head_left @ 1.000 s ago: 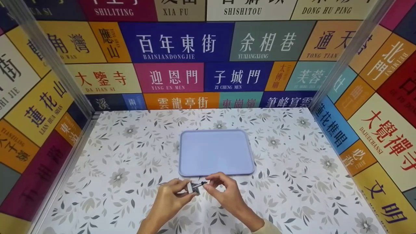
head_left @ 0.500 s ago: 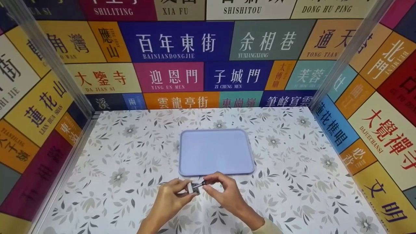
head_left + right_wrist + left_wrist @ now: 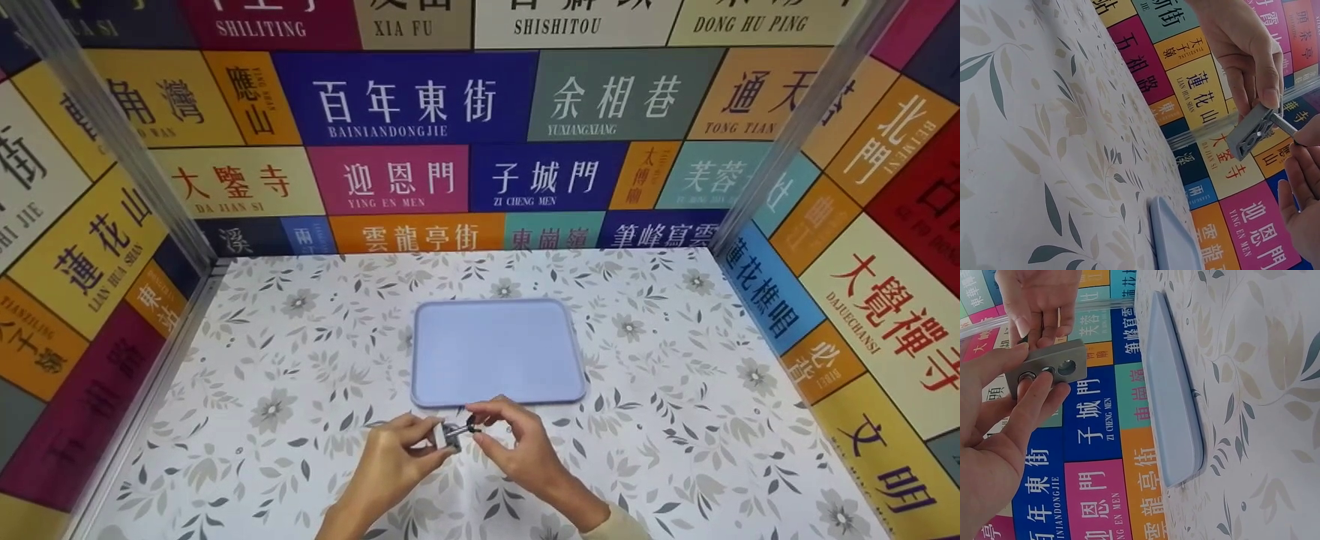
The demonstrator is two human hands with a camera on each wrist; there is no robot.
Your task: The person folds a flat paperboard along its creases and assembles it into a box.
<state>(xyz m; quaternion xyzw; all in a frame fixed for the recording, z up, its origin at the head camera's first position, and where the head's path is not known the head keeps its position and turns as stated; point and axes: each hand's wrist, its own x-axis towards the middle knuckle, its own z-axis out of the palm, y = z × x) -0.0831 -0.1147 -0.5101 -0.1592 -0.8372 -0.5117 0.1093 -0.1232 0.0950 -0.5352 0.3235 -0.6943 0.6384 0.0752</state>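
Observation:
My left hand (image 3: 394,454) grips a small grey metal block (image 3: 1053,355) between thumb and fingers, held up in front of me. The left wrist view shows round holes in one face of it, with fingertips over two of them. From the block's other side, a threaded bolt (image 3: 1284,125) sticks out toward my right hand (image 3: 529,450). Thumb and fingers of that hand pinch the bolt's dark outer end (image 3: 472,424). In the right wrist view the block's near face has recessed, ribbed hollows, and the bolt's inner end is hidden at the block.
A pale blue rectangular tray (image 3: 499,352) lies on the table just beyond both hands. White cloth with a leaf pattern (image 3: 255,465) covers the tabletop. Colourful sign-printed walls (image 3: 409,97) and clear corner strips (image 3: 810,120) enclose the back and sides.
The right thumb and fingers have shifted slightly around the bolt's dark end, whose look has changed a little. Left hand, block and tray stay nearly where they were.

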